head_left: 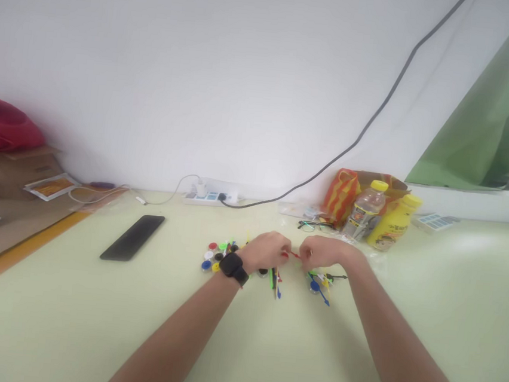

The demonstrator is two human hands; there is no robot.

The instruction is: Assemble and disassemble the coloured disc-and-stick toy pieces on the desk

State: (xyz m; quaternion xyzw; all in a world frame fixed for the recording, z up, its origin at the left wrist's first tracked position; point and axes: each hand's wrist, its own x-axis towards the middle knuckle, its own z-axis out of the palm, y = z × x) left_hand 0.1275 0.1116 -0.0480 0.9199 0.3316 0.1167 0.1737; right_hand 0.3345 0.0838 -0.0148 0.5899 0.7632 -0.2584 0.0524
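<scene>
My left hand (pixel 268 250), with a black watch on the wrist, and my right hand (pixel 320 251) meet over the middle of the pale table, both with fingers pinched. Between them runs a thin red stick-like piece (pixel 294 254), held at each end. Under the left hand lie several small coloured round caps (pixel 213 256) and a bundle of coloured sticks (pixel 275 279). Under the right hand lie more coloured pieces, one with a blue disc (pixel 317 287).
A black phone (pixel 133 237) lies to the left. A white power strip (pixel 209 196) with a grey cable sits at the wall. Glasses (pixel 315 225), two yellow-capped bottles (pixel 380 221) and a striped bag (pixel 342 190) stand behind my hands. Cardboard and papers sit far left.
</scene>
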